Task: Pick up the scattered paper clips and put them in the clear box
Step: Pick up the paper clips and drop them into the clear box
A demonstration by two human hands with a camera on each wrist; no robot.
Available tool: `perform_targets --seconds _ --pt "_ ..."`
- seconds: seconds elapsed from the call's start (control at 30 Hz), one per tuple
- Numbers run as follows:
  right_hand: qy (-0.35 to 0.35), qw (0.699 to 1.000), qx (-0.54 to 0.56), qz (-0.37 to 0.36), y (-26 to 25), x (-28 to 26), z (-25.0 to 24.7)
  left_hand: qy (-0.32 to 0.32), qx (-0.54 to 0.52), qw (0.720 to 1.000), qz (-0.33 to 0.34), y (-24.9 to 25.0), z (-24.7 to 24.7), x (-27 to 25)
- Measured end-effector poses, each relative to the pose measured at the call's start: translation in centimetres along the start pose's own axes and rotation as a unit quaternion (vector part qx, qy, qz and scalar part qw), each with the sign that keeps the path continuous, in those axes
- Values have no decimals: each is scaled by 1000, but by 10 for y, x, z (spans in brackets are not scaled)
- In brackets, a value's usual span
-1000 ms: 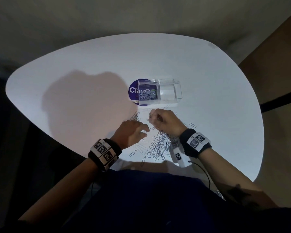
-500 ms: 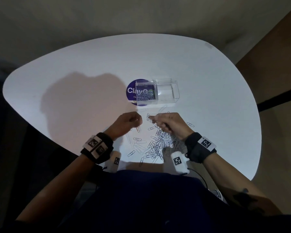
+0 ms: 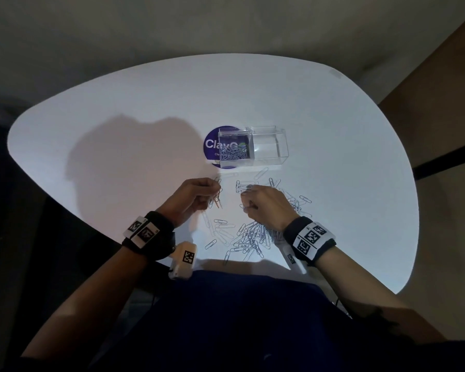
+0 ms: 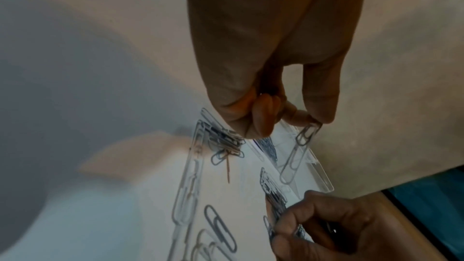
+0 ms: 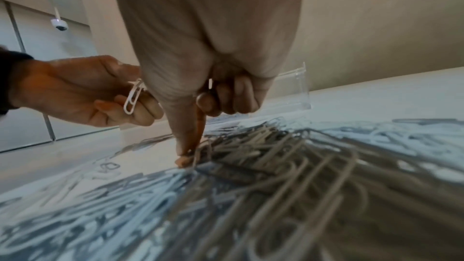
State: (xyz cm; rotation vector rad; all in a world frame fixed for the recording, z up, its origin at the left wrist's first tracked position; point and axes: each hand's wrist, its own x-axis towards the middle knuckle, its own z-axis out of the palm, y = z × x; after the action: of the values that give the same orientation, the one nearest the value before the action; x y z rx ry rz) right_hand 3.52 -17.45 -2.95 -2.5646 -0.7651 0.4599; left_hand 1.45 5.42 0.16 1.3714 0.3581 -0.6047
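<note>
1. While the left hand (image 3: 192, 197) pinches a few paper clips (image 3: 217, 197) between thumb and fingertips above the table (image 3: 360, 162), it seems ready to carry them to the clear box (image 3: 269, 146).
2. The right hand (image 3: 263, 204) has its fingers curled around gathered clips, thumb and forefinger reaching into the main pile (image 3: 253, 234), likely to collect several per trip.
3. The box sits open just beyond both hands, some clips already inside, partly over a purple round sticker (image 3: 211, 143).
4. The white table is rounded; the room is dim, with beige walls and a ceiling camera (image 5: 59, 25).
</note>
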Motion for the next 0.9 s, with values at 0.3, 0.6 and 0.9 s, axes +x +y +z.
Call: perform_targets --seconds 0.3,0.6,0.9 --pt "-35 997 64 22 -5 4 4 140 248 956 73 -3 8 5" --pt "-2 863 473 180 -3 -1 -10 7 548 824 144 -11 1 -8" --pt "50 936 311 155 -10 3 -8 4 610 773 174 -28 5 -10"
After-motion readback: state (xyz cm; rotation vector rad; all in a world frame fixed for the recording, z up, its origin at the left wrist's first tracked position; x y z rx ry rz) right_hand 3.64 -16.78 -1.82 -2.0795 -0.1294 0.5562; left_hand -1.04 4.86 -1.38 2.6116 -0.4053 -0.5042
